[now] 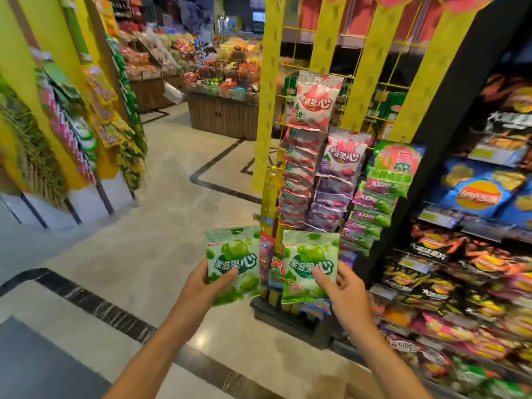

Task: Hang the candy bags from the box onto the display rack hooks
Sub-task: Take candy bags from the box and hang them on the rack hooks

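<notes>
My left hand [205, 286] grips a green candy bag [233, 257] by its lower edge, thumb across the front. My right hand [342, 289] holds a second green candy bag [309, 259] the same way. Both bags are upright, side by side, in front of the lower part of the yellow display rack [269, 110]. On the rack hang a column of red-and-white bags [312, 102], a column of purple bags [342, 159] and a column of green-and-pink bags [393, 165]. The box is not in view.
Shelves of chip bags [472, 194] stand on the right, close to the rack. Another yellow rack with hanging snacks [95, 116] lines the left side. A wooden produce stand [221, 110] is farther back, across the tiled floor [161, 191].
</notes>
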A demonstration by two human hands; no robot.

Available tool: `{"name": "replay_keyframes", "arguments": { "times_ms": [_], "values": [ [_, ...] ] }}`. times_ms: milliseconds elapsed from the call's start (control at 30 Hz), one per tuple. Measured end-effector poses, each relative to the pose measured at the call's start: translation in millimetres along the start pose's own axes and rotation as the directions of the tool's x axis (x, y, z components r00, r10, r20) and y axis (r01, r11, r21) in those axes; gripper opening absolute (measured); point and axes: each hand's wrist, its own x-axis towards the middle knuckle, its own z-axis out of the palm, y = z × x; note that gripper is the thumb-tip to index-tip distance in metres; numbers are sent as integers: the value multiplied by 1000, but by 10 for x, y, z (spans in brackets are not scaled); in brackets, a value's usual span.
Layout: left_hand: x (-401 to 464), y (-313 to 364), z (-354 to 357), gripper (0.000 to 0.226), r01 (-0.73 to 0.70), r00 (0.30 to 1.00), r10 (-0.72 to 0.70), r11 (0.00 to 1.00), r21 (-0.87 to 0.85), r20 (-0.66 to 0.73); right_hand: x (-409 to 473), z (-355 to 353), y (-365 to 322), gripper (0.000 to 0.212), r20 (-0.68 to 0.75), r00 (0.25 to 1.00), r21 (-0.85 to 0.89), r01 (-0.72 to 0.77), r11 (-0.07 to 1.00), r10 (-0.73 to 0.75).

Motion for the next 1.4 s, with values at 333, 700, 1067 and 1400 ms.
{"name": "replay_keyframes", "arguments": {
  "times_ms": [333, 700, 1067, 1400],
  "values": [
    [1054, -13, -91, 30, 20, 995, -22, 1000, 23, 99, 668, 119, 116, 21, -54, 997, 8, -56, 998, 56],
    [2274, 157, -451, 25, 23, 996, -19, 999, 43, -84, 1916, 694, 404, 32, 87, 990, 8, -112, 994, 111],
    [3635, -129, -790, 71, -100, 991, 89, 987, 122, 96, 2528, 1435, 522, 31, -22, 974, -97, -225, 970, 224],
    [4553, -353, -656, 36, -403, 874, 229, 834, 376, 430, 2688, 1711, 659, 30, -181, 945, -109, -296, 949, 274]
  ]
}}
